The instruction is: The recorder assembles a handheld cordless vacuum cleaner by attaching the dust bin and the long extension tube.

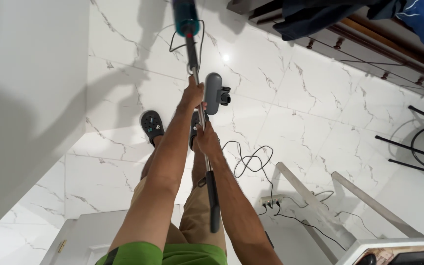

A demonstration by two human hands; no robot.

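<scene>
- Both hands wrapped around a long pole (pixel 203 122): right hand (pixel 207 141) nearer the body, closed round the shaft; left hand (pixel 192 93) farther along, fingers curled tight on the metal part.
- Pole silver along the middle, black foam sleeve at the near end, teal-and-red fitting (pixel 186 19) at the far end, cut off by the top edge.
- Grey clip-on device (pixel 213 93) fastened to the shaft just beside the left hand.
- Long axis running away from the body, near end by the khaki shorts, far end pointing forward and slightly left.
- Dark clogs (pixel 152 125) below the forearms on the white marble-veined tile floor (pixel 320 108).
- Black cable (pixel 251 162) looping to a power strip (pixel 272 200).
- White wall at left; wooden furniture with dark clothing (pixel 320 17) at far right.
</scene>
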